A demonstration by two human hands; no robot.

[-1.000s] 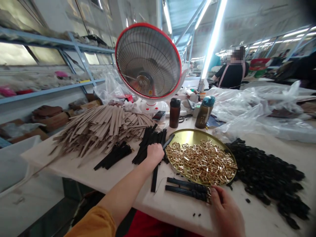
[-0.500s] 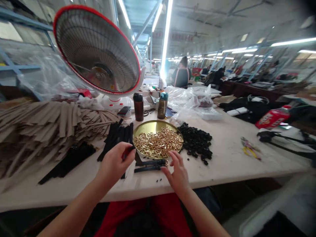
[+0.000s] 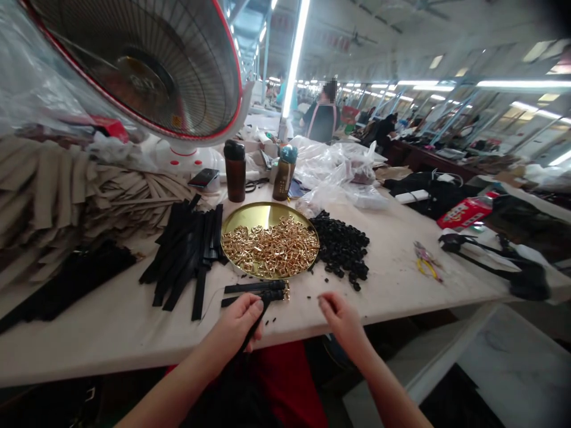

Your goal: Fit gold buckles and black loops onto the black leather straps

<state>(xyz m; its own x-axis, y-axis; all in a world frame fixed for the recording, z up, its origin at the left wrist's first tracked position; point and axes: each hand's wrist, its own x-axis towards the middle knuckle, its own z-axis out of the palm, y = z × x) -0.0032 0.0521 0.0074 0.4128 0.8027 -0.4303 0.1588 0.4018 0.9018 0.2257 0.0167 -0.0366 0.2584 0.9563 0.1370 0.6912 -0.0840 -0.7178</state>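
In my left hand (image 3: 236,327) is a black strap (image 3: 256,327), gripped between thumb and fingers near the table's front edge. My right hand (image 3: 345,324) is apart from it to the right, its thumb and fingertips pressed together; whatever they hold, if anything, is too small to make out. Just beyond the left hand lie finished-looking black straps (image 3: 254,287) with gold metal ends. Behind them stands a round gold tray (image 3: 263,210) with a heap of small gold metal fittings (image 3: 281,246). Small black loops (image 3: 341,246) are piled against its right side.
More black straps (image 3: 185,255) lie left of the tray, beside stacked beige strips (image 3: 57,184). Two bottles (image 3: 235,172) stand behind the tray, near a large red-rimmed fan heater (image 3: 147,71). Yellow-handled pliers (image 3: 427,263) and a red bottle (image 3: 467,210) are to the right.
My left hand has come from the tray's left edge down toward me with a black strap. My right hand has left the tray's front edge, moved right and closed its fingers.
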